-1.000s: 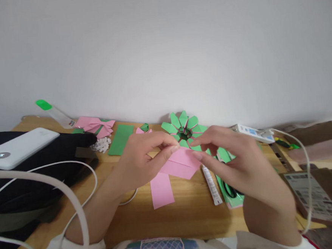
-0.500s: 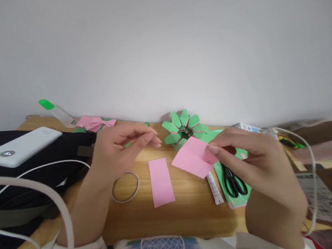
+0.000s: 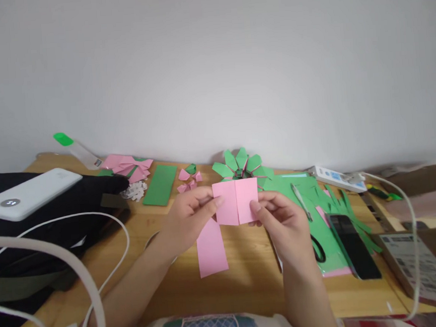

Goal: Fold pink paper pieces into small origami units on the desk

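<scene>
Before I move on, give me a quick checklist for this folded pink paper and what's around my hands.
1. Left hand on the folded pink paper: ok, it pinches the left side.
2. Right hand on the paper: ok, it pinches the right side.
3. Two front panels side by side: ok, a seam runs down between them.
4. Back of the paper: cannot tell, it faces away.
5. Pink strip fully in view: not ok, its upper end is hidden.
6. Phone apart from both hands: ok, it lies beyond the right one.
</scene>
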Demonstrator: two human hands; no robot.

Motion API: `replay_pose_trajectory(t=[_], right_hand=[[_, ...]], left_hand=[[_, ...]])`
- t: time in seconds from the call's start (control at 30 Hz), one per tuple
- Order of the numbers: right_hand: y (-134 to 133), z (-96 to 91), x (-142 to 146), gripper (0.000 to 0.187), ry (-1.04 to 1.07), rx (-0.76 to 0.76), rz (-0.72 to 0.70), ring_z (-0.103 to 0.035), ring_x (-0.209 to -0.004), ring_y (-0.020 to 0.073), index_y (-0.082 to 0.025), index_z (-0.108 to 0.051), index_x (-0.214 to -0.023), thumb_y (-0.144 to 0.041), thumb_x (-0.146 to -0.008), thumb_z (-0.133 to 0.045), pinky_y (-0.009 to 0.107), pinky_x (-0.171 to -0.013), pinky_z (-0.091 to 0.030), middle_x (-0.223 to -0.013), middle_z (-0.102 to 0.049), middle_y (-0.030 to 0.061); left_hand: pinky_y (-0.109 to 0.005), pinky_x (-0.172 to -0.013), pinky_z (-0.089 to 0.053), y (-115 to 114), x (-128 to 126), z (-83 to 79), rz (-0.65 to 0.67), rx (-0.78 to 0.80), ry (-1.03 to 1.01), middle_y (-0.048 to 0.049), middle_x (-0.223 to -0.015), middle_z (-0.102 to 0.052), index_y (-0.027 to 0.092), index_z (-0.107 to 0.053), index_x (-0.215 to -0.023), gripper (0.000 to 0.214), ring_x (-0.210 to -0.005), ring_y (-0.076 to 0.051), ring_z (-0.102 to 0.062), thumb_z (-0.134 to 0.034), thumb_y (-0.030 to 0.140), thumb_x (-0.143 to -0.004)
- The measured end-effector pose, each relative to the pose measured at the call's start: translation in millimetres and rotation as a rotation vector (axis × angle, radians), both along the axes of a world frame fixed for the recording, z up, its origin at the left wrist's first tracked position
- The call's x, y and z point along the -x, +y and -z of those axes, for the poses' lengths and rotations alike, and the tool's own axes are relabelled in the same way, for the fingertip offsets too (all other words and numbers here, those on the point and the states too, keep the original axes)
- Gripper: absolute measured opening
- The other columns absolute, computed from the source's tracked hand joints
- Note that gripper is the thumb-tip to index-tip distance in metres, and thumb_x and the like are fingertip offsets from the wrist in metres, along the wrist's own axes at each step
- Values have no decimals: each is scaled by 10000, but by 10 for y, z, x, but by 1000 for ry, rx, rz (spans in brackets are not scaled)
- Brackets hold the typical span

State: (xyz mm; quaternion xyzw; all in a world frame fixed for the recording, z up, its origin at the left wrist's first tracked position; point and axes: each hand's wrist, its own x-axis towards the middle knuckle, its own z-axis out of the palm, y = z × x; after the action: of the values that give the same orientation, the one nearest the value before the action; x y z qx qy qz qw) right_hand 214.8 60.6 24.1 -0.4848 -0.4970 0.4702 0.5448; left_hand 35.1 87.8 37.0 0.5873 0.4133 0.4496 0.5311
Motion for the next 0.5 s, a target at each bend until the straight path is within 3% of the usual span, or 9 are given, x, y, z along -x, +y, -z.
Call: replay_pose_trajectory(t=[0.1, 0.2, 0.27, 0.37, 0.5], right_hand=[[-27, 11, -5, 410, 34, -28, -34, -597, -683, 124, -300, -528, -1212, -251, -836, -684, 267, -642, -513, -837, -659, -15], [-40, 12, -18, 514, 22, -27, -94, -597, -752, 153, -338, -464, -1281, -237, -828, -685, 295, -658, -513, -896, -633, 0], [-53, 25, -31, 492, 27, 5, -128, -588, -738, 159, -346, -493, -1255, -230, -819, -688, 295, -630, -502, -859, -611, -6], [-95, 75, -46, 428, 87, 40, -111, -580, -726, 150, -344, -551, -1185, -204, -805, -693, 278, -604, -482, -843, -599, -13], [-207, 172, -50, 381, 146, 77, -18, -569, -701, 138, -324, -585, -1121, -181, -789, -705, 261, -574, -468, -835, -598, -14]], left_hand=[[-236, -589, -515, -7, 6, 41, 42, 11, 1, -34, -769, -719, 176, -669, -1011, 204, -698, -160, -665, -558, 273, -869], [-212, -521, -469, -36, 3, 81, 13, 1, 37, -14, -770, -696, 214, -588, -1181, 326, -619, -133, -632, -583, 276, -861], [-199, -486, -433, -74, 5, 97, 6, -26, 73, 0, -762, -673, 225, -610, -1096, 240, -577, -111, -596, -582, 276, -862], [-204, -563, -476, -159, 22, 133, 84, -38, 74, -5, -796, -677, 207, -656, -922, 104, -659, -119, -617, -636, 241, -827], [-250, -726, -518, -315, 43, 284, 118, -63, 66, -18, -899, -714, 227, -700, -1017, 339, -801, -153, -636, -807, 214, -696]])
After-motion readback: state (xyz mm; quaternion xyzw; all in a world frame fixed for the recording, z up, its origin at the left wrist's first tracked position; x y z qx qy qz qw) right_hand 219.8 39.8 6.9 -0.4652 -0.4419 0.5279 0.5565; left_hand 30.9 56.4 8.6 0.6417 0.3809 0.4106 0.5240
